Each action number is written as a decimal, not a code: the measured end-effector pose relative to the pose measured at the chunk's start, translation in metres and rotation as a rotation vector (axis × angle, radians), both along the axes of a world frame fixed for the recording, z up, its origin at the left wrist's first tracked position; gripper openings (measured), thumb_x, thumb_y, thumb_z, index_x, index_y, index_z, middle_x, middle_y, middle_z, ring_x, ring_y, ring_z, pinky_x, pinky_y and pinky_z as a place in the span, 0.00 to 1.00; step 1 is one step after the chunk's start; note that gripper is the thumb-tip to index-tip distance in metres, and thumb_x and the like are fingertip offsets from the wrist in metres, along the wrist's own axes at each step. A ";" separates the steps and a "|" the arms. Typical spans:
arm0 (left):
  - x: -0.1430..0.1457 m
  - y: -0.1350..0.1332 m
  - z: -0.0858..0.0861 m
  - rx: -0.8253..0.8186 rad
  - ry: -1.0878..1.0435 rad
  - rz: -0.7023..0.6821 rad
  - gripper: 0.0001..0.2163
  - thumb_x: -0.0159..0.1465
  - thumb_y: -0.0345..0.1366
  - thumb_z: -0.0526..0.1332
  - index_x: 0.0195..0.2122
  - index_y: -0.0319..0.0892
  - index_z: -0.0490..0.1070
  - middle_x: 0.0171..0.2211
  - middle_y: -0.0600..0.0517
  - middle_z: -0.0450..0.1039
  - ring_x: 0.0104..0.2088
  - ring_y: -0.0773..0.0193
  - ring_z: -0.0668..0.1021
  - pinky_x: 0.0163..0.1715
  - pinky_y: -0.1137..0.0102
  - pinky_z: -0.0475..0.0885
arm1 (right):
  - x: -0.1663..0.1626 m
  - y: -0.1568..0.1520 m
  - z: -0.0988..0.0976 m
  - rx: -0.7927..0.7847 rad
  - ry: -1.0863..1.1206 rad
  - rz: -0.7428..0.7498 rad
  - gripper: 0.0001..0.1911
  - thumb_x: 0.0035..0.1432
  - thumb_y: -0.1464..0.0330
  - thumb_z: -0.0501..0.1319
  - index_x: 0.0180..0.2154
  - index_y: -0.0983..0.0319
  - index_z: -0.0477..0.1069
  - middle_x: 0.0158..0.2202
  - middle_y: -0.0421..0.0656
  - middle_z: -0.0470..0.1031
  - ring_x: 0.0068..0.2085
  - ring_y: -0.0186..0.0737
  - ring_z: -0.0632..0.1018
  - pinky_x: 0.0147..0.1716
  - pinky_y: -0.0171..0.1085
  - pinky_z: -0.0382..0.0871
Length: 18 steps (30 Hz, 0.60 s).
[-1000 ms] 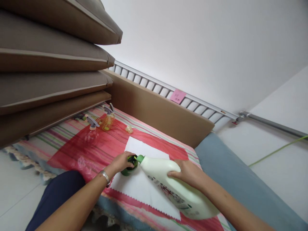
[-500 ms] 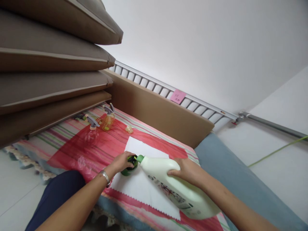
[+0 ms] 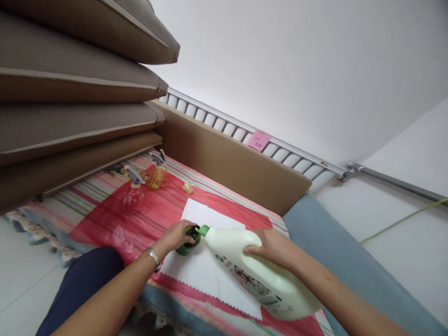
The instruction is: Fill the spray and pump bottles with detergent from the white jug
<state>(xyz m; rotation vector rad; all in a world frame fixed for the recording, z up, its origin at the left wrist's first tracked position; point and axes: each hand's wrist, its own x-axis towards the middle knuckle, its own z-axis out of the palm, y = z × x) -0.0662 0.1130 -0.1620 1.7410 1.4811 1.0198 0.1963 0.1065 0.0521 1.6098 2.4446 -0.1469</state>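
My right hand (image 3: 268, 247) grips a large pale-green detergent bottle (image 3: 241, 261) by its handle. The bottle is tilted far over, and its green spout (image 3: 204, 230) points left at the mouth of a small dark-green container (image 3: 189, 247). Round the upper rim of that container the fingers of my left hand (image 3: 178, 234) are closed. Spout and container mouth meet or nearly meet; any liquid passing between them is too small to make out. Beneath both lies a white cloth (image 3: 210, 280) with zigzag edges.
A red translucent sheet (image 3: 164, 205) covers part of the striped bedspread (image 3: 80, 198). Beyond my left hand stand a clear spray bottle (image 3: 134, 196) and one with yellow liquid (image 3: 158, 175), near a small pale cap (image 3: 188, 187). Brown cushions (image 3: 77, 123) are stacked at left; a brown board (image 3: 227, 154) stands behind.
Almost nothing differs. Both hands, the detergent bottle and the green container stay in the same place, with the bottle still tilted.
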 end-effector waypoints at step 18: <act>0.000 0.001 -0.002 -0.002 -0.013 -0.009 0.26 0.44 0.34 0.67 0.48 0.45 0.70 0.47 0.49 0.71 0.46 0.56 0.73 0.48 0.68 0.64 | 0.006 0.000 -0.012 -0.006 0.040 -0.034 0.21 0.45 0.52 0.61 0.36 0.60 0.72 0.35 0.47 0.77 0.35 0.45 0.75 0.31 0.35 0.63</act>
